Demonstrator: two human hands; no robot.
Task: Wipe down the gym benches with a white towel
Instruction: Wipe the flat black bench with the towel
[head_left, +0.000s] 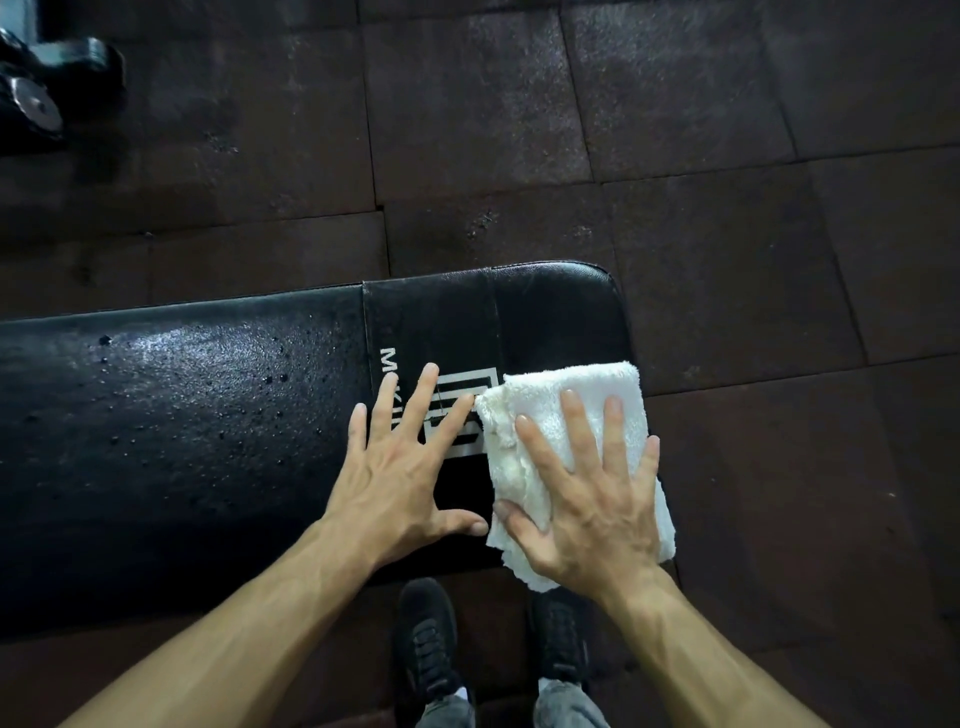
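A black padded gym bench (182, 415) runs from the left edge to the middle of the view, with a white logo near its right end and water droplets on its left part. A folded white towel (535, 410) lies on the bench's right end. My right hand (587, 493) presses flat on the towel with fingers spread. My left hand (400, 467) rests flat on the bench pad just left of the towel, fingers spread over the logo.
Dark rubber floor tiles (675, 130) surround the bench. Dumbbells (47, 83) lie on the floor at the top left. My two black shoes (426, 639) stand at the bench's near edge.
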